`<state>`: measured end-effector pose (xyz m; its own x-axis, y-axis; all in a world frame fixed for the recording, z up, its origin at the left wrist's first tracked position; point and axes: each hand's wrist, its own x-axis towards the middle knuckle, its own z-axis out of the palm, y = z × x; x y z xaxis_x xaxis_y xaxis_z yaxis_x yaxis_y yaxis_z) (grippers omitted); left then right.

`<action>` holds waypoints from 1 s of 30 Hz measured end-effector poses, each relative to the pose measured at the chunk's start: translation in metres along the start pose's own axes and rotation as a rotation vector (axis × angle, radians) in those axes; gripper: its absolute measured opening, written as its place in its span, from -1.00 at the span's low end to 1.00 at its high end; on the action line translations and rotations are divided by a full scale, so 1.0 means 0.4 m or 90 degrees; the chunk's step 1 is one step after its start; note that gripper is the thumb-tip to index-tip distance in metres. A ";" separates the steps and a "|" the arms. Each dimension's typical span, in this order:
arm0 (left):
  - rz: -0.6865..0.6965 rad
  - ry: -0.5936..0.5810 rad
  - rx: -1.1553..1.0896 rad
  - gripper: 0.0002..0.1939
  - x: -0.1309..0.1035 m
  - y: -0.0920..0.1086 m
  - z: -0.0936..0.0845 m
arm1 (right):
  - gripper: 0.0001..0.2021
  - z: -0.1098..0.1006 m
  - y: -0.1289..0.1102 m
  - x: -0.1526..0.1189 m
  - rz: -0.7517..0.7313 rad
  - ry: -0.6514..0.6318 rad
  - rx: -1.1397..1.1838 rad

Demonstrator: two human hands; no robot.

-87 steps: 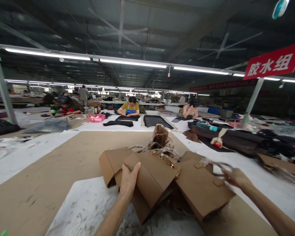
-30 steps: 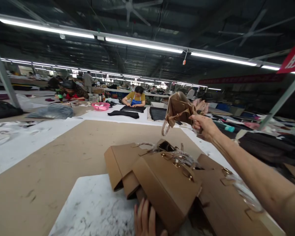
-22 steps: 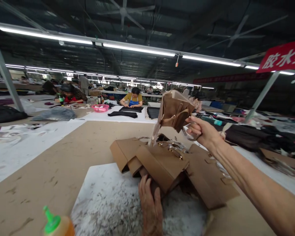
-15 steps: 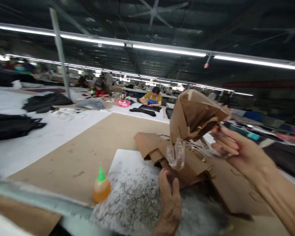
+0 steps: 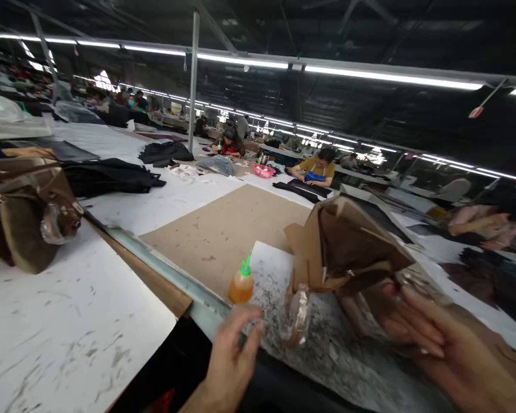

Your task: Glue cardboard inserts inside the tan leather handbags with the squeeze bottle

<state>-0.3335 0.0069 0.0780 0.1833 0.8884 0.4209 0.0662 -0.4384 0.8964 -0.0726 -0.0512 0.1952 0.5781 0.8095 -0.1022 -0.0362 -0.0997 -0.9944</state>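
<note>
My right hand (image 5: 421,332) grips a brown bag (image 5: 352,246) by its near right side and holds it above the table. The bag gapes, and a loop of clear plastic wrap (image 5: 298,315) hangs from its left side. My left hand (image 5: 236,344) is curled, thumb and forefinger close together, just in front of a squeeze bottle (image 5: 241,284) of amber liquid with a green nozzle. Whatever lies between those fingers is too small to name. Beneath the bag lies a white board (image 5: 266,264) covered in dark smears.
Several finished-looking brown bags (image 5: 26,212) stand on a white-topped table (image 5: 81,310) at left. Brown paper (image 5: 223,223) covers the table ahead. Folded black pieces (image 5: 112,178) lie farther left. A co-worker in a yellow top (image 5: 318,169) sits beyond, near a pink basket (image 5: 263,170).
My view has swung left, bringing the left table into sight. The held bag has come away from the brown pieces on the table. My left hand has moved left and curled.
</note>
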 end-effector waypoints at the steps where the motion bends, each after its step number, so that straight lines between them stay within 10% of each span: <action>1: -0.041 0.046 0.035 -0.80 0.011 -0.012 -0.026 | -0.72 0.015 0.030 -0.007 0.043 -0.026 0.066; 10: -0.028 0.081 0.139 -0.65 -0.007 -0.091 -0.002 | -0.69 0.096 0.300 -0.010 0.095 -0.078 0.255; 18: -0.093 0.101 0.175 -0.49 0.076 -0.170 0.013 | -0.66 0.063 0.302 -0.010 0.094 -0.097 0.247; 30: -0.250 -0.101 0.169 -0.29 0.168 -0.221 0.029 | -0.58 0.080 0.333 -0.052 0.092 -0.084 0.340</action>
<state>-0.3156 0.1039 0.0253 0.2394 0.9708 0.0132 0.4041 -0.1120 0.9078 -0.1153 -0.0628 0.0639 0.4306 0.8785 -0.2070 -0.5340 0.0631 -0.8431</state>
